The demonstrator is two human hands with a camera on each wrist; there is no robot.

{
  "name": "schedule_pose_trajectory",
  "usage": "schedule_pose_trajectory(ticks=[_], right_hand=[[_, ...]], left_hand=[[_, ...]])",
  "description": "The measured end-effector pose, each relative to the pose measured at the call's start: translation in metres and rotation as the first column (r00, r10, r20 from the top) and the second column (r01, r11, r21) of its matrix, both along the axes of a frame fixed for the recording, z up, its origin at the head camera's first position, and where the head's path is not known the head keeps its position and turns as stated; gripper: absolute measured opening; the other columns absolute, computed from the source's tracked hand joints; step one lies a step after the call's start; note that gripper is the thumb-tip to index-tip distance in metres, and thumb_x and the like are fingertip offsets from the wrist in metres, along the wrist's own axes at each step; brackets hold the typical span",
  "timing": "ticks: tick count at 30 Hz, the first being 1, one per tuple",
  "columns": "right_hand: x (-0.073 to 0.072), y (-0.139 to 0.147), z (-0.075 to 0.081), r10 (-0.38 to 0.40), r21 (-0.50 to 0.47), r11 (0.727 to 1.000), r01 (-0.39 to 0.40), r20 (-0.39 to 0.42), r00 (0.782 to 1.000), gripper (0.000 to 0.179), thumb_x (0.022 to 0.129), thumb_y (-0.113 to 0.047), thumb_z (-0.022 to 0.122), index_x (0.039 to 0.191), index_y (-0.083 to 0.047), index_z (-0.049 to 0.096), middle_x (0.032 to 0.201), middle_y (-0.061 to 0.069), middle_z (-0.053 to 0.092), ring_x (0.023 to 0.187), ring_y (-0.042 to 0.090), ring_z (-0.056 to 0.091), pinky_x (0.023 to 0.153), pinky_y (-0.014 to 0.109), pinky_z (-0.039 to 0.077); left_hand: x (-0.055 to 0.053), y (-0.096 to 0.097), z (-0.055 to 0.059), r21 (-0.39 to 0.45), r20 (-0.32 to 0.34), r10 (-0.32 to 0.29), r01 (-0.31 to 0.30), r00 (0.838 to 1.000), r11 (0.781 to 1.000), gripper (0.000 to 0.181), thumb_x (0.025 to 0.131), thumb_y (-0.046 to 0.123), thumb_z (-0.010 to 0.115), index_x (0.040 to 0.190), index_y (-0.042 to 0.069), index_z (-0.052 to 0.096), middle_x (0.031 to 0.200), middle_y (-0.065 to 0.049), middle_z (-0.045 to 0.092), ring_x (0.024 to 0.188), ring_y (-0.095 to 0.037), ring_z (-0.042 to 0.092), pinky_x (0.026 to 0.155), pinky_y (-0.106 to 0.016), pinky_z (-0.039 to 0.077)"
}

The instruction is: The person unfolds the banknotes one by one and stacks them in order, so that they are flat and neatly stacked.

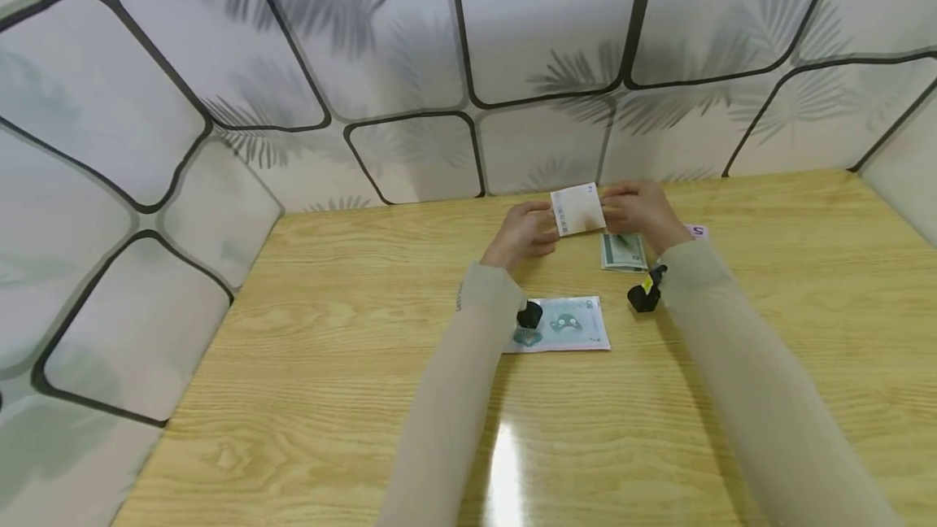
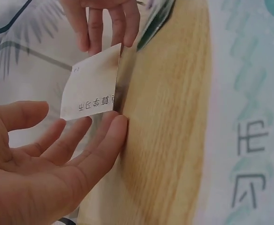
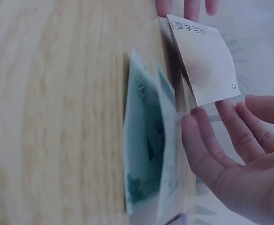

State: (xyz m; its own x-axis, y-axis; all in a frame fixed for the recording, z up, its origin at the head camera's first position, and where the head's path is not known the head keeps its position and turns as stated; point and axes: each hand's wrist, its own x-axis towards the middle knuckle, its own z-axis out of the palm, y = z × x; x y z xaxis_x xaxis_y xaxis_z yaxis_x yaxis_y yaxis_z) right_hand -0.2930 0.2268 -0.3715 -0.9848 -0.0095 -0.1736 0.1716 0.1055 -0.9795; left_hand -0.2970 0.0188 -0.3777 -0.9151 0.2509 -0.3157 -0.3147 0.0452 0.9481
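Note:
A folded white play banknote (image 1: pixel 578 208) with printed characters is between the two hands near the table's back edge. At its left side is the left hand (image 1: pixel 523 233); in the left wrist view its fingertips (image 2: pixel 110 123) are at the note's near edge, its thumb apart. The right hand (image 1: pixel 641 211) is on the other side. In the right wrist view, its fingers (image 3: pixel 212 136) reach the note's lower edge, with the thumb raised away. Whether the fingertips bear its weight, I cannot tell. A folded green play banknote (image 1: pixel 624 254) stands below the right hand.
Flat on the wooden table (image 1: pixel 329 364) lies a pale blue play banknote (image 1: pixel 571 324), partly under the left forearm. A purple note (image 1: pixel 698 231) shows behind the right wrist. A patterned wall (image 1: pixel 410 157) rises directly behind the table.

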Motion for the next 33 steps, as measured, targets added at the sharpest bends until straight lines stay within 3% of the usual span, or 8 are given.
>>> schedule_pose_trajectory(ticks=[5, 11, 15, 20, 23, 26, 29, 33], right_hand=[[0.003, -0.001, 0.004, -0.015, 0.021, 1.0, 0.015, 0.023, 1.0, 0.025, 0.106, -0.012, 0.051, 0.125, 0.004, 0.054, 0.115, 0.009, 0.058, 0.084, 0.006, 0.065, 0.079, 0.028, 0.06], [0.006, -0.003, 0.007, -0.033, -0.028, 0.999, 0.033, 0.0, 0.999, 0.028, 0.107, -0.009, 0.05, 0.129, 0.008, 0.054, 0.096, -0.003, 0.064, 0.085, 0.007, 0.063, 0.077, 0.025, 0.059], [0.007, -0.006, 0.008, -0.022, -0.05, 0.999, 0.021, -0.015, 1.0, 0.031, 0.107, -0.006, 0.048, 0.133, 0.011, 0.052, 0.095, -0.004, 0.065, 0.085, 0.007, 0.063, 0.078, 0.023, 0.059], [0.01, -0.007, 0.01, -0.022, 0.009, 1.0, 0.023, -0.023, 0.999, 0.035, 0.104, -0.006, 0.055, 0.135, 0.01, 0.049, 0.102, 0.002, 0.059, 0.08, 0.008, 0.063, 0.076, 0.025, 0.06], [0.01, -0.007, 0.01, -0.025, 0.037, 0.999, 0.026, -0.016, 1.0, 0.041, 0.102, -0.006, 0.058, 0.138, 0.01, 0.046, 0.102, 0.004, 0.058, 0.076, 0.008, 0.063, 0.072, 0.024, 0.06], [0.01, -0.006, 0.009, -0.013, 0.062, 0.998, 0.013, -0.01, 1.0, 0.049, 0.101, -0.008, 0.06, 0.143, 0.009, 0.043, 0.108, 0.007, 0.058, 0.077, 0.008, 0.062, 0.07, 0.024, 0.059], [0.01, -0.006, 0.01, 0.017, 0.098, 0.995, -0.016, -0.008, 1.0, 0.051, 0.101, -0.009, 0.061, 0.145, 0.007, 0.042, 0.119, 0.013, 0.056, 0.082, 0.007, 0.062, 0.071, 0.024, 0.058], [0.01, -0.004, 0.011, 0.069, 0.147, 0.987, -0.066, -0.016, 0.997, 0.048, 0.102, -0.009, 0.059, 0.144, 0.01, 0.045, 0.135, 0.02, 0.05, 0.085, 0.006, 0.06, 0.072, 0.024, 0.057]], left_hand=[[0.0, -0.005, 0.0, 0.085, 0.032, 0.005, -0.008, 0.999, 0.996, 0.037, 0.106, 0.011, 0.053, 0.143, 0.005, 0.055, 0.133, -0.015, 0.062, 0.108, -0.031, 0.066, 0.096, -0.045, 0.055], [0.003, -0.011, 0.0, 0.131, 0.018, -0.018, 0.016, 1.0, 0.991, 0.039, 0.102, 0.001, 0.057, 0.141, 0.002, 0.054, 0.129, -0.021, 0.063, 0.115, -0.034, 0.063, 0.1, -0.051, 0.051], [0.003, -0.013, -0.001, 0.123, -0.01, -0.038, 0.039, 0.999, 0.992, 0.029, 0.099, -0.004, 0.058, 0.128, -0.002, 0.061, 0.117, -0.014, 0.065, 0.11, -0.03, 0.063, 0.103, -0.051, 0.05], [0.005, -0.018, -0.001, 0.028, -0.091, -0.095, 0.098, 0.991, 0.995, 0.011, 0.098, -0.007, 0.059, 0.104, -0.002, 0.067, 0.103, -0.005, 0.065, 0.095, -0.017, 0.061, 0.096, -0.041, 0.052], [0.006, -0.021, -0.001, -0.043, -0.14, -0.151, 0.147, 0.979, 0.988, 0.017, 0.097, -0.01, 0.055, 0.097, -0.002, 0.07, 0.106, -0.006, 0.067, 0.087, -0.014, 0.056, 0.08, -0.03, 0.048], [0.006, -0.023, -0.001, -0.077, -0.171, -0.2, 0.189, 0.965, 0.979, 0.023, 0.094, -0.016, 0.05, 0.088, -0.003, 0.068, 0.118, -0.011, 0.07, 0.088, -0.015, 0.055, 0.072, -0.029, 0.04], [0.007, -0.026, 0.0, -0.099, -0.201, -0.208, 0.191, 0.957, 0.977, 0.027, 0.091, -0.019, 0.047, 0.083, -0.002, 0.066, 0.128, -0.016, 0.067, 0.103, -0.016, 0.059, 0.081, -0.029, 0.048], [0.008, -0.032, 0.002, -0.114, -0.222, -0.166, 0.144, 0.961, 0.983, 0.023, 0.092, -0.016, 0.048, 0.089, -0.005, 0.067, 0.133, -0.015, 0.063, 0.119, -0.024, 0.057, 0.099, -0.04, 0.052]])
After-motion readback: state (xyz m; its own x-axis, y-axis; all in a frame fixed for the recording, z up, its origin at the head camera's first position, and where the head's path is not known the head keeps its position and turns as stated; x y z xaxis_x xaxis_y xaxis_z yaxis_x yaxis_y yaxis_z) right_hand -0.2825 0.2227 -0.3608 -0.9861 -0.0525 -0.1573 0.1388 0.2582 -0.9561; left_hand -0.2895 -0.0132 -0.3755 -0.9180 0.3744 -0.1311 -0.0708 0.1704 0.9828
